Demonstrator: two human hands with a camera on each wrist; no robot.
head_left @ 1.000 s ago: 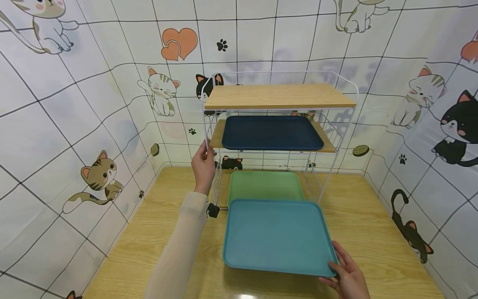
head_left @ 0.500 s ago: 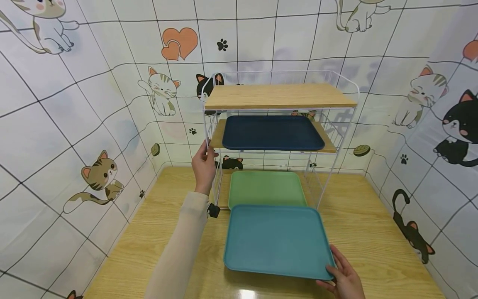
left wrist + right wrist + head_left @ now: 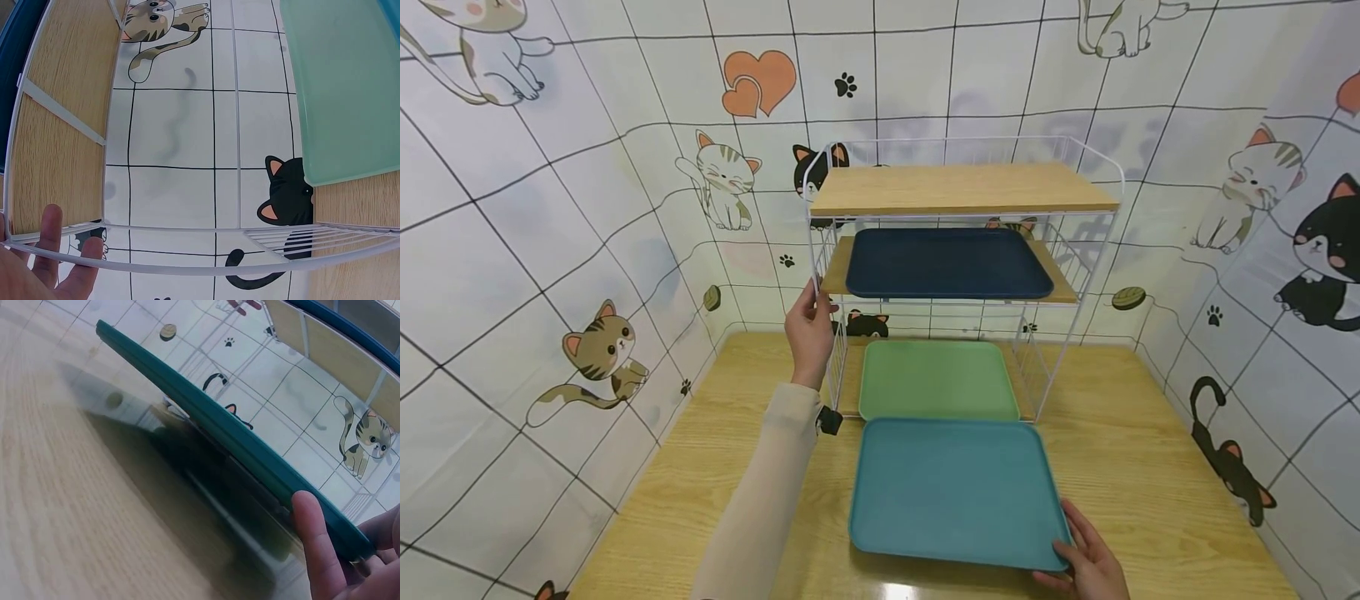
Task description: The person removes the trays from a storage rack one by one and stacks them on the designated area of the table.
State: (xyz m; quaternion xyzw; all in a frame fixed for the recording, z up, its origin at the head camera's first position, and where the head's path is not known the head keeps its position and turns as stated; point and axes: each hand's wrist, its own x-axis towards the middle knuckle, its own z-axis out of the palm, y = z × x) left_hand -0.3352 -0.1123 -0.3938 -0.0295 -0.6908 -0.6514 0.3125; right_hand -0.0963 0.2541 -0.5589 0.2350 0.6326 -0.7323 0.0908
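- The teal tray sat low in the middle of the head view, lifted clear of the wooden table at a slight tilt, as the right wrist view showed.
- The right hand, at the bottom right of the frame, pinched the tray's near right corner, thumb on its upper rim and fingers beneath.
- The left hand, left of centre, curled round the front left post of the white wire rack, well apart from the teal tray.
- Just beyond the teal tray's far edge, a green tray lay on the rack's bottom level.
- A navy tray filled the middle wooden shelf; the top shelf stood above it.
- Cat-patterned tile walls closed in the table on three sides.
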